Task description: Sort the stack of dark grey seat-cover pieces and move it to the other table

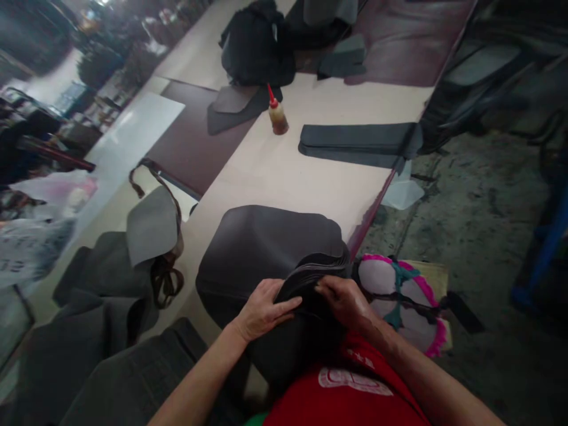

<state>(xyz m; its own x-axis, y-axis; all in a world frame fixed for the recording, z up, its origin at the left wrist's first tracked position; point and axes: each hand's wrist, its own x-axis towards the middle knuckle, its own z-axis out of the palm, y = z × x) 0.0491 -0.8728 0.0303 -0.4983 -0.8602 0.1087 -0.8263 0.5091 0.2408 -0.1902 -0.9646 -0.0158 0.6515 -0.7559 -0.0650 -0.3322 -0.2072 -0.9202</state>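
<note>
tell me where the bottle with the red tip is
In the head view, the bottle stands on the table, in the upper middle, left of the long dark strips.

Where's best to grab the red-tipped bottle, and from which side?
Likely the bottle's body, below its slim red nozzle, coming from the wearer's side: it stands upright, the body is wider than the nozzle, the black bundle sits behind, and dark strips lie to its right.

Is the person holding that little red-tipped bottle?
No; the bottle stands on the table, while the left hand and right hand are both on the dark sheets.
</note>
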